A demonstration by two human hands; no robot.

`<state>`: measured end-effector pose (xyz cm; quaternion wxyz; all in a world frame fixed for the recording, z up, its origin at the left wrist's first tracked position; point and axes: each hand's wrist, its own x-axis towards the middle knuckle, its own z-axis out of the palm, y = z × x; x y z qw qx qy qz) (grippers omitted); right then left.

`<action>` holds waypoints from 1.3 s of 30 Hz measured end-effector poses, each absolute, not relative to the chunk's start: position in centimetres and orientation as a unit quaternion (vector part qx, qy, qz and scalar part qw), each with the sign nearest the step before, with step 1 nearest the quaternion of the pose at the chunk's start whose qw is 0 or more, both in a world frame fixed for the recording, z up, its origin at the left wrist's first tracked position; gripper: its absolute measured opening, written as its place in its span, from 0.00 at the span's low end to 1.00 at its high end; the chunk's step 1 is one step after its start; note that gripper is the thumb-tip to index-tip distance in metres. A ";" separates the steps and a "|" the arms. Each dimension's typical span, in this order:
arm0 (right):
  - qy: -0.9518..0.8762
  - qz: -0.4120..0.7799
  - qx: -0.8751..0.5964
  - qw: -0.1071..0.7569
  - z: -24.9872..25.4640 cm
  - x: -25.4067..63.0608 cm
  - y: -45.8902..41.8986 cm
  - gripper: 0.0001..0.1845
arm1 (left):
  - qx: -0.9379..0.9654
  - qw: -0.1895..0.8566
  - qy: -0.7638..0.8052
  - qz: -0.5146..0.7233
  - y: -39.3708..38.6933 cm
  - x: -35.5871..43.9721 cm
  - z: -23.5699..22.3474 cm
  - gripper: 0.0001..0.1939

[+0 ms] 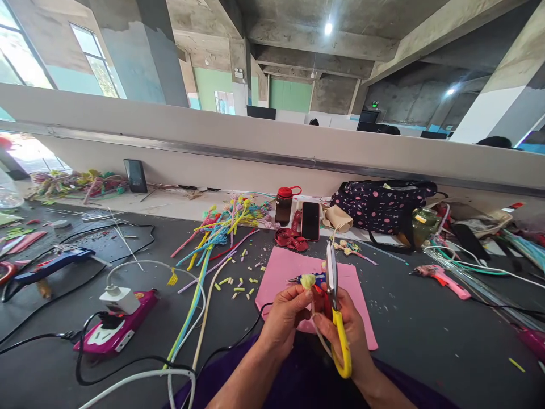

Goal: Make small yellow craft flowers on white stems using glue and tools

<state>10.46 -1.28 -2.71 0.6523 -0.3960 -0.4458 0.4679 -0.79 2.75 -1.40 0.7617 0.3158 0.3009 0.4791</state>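
Note:
My left hand (284,318) is closed, thumb and fingers pinching a small pale-yellow flower-like piece (308,280). My right hand (347,326) is closed around scissors with yellow handles (342,343); the blades point up and away from me. A thin pale strip hangs between my hands, and I cannot tell which fingers grip it. Behind the yellow piece a blue tool (319,278) with a pointed tip shows in part. Both hands are over a pink sheet (281,267) on the dark table, and the right fingers are partly hidden by the scissors.
Left of the sheet lie cut yellow bits (238,289) and a bundle of coloured stems (208,238). A pink power strip (138,312) with cables is at left. Behind stand a dark bottle (284,207), a phone (310,220) and a patterned bag (378,207). A pink glue gun (447,281) lies right.

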 end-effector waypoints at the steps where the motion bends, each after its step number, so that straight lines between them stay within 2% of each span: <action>1: -0.449 0.470 -0.392 0.651 -2.7 10.8 -1.4 0.22 | 0.309 0.759 0.309 0.483 2.9 -1.0 -1.3 0.10; 13: -0.498 0.393 -0.400 0.662 -2.3 14.6 -0.6 0.22 | 0.266 0.781 0.299 0.480 3.7 -2.4 -0.5 0.12; 21: -0.481 0.404 -0.425 0.651 -3.2 15.4 -0.4 0.21 | 0.273 0.795 0.175 0.512 3.7 -4.0 0.3 0.13; 27: -0.455 0.420 -0.447 0.645 -3.1 14.8 0.1 0.22 | 0.291 0.764 0.252 0.518 3.6 -4.3 0.2 0.15; 31: -0.449 0.410 -0.468 0.641 -3.0 14.6 0.5 0.22 | 0.346 0.759 0.266 0.483 3.2 -3.8 0.2 0.14; 39: -0.470 0.378 -0.459 0.652 -3.6 15.6 1.5 0.22 | 0.518 0.710 0.188 0.437 2.0 -3.2 1.1 0.09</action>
